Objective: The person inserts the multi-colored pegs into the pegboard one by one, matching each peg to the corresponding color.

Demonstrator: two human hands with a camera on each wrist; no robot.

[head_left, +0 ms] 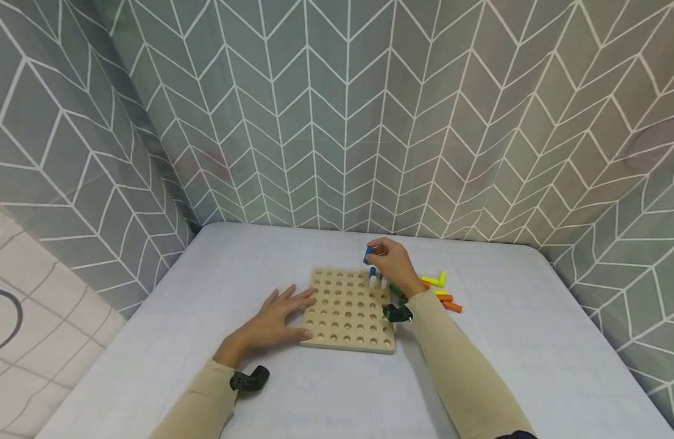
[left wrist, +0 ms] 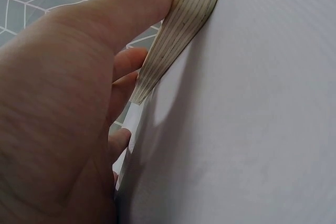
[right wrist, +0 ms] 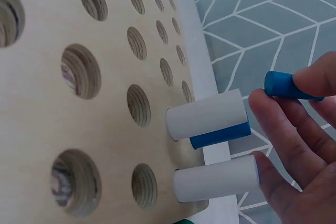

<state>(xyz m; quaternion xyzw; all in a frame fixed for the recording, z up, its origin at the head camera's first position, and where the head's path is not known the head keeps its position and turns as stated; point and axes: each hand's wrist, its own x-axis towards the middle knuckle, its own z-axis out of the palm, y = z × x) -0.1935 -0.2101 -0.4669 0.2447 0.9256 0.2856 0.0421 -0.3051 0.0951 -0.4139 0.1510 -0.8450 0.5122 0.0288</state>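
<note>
Grey curtains patterned in white chevrons (head_left: 342, 122), behind a table spread with white cloth (head_left: 293, 390), far side at 12 o'clock. At centre, touched along its 9 o'clock edge by the spread, straight fingers and thumb of the left hand (head_left: 273, 320), a square pale plywood board (head_left: 348, 348) drilled with rows of round holes. Nothing grasped on that side. Raised just past the far edge toward 1 o'clock, a short blue cylindrical peg (head_left: 368, 254), pinched between thumb and fingertip of the right hand (head_left: 394, 262), tilted and free of the board. Near the board's 1 o'clock corner, two upright white cylindrical pegs (right wrist: 207, 114), with a second blue peg (right wrist: 223, 136) just beyond one. Off the 3 o'clock edge, a loose pile of yellow, orange and green pegs (head_left: 449, 303), partly behind the beige right sleeve (head_left: 457, 360).

Possible trouble: white pegs knocked by fingers so close alongside; a jam at a hole's rim from a slanted hold; a dropped, rolling peg from so small a pinch; a skidding board from too light a touch at 9 o'clock. Tight at 1 o'clock, hemmed by standing pegs and pile; ample cloth toward 9 and 6; table's far edge near at 12.
</note>
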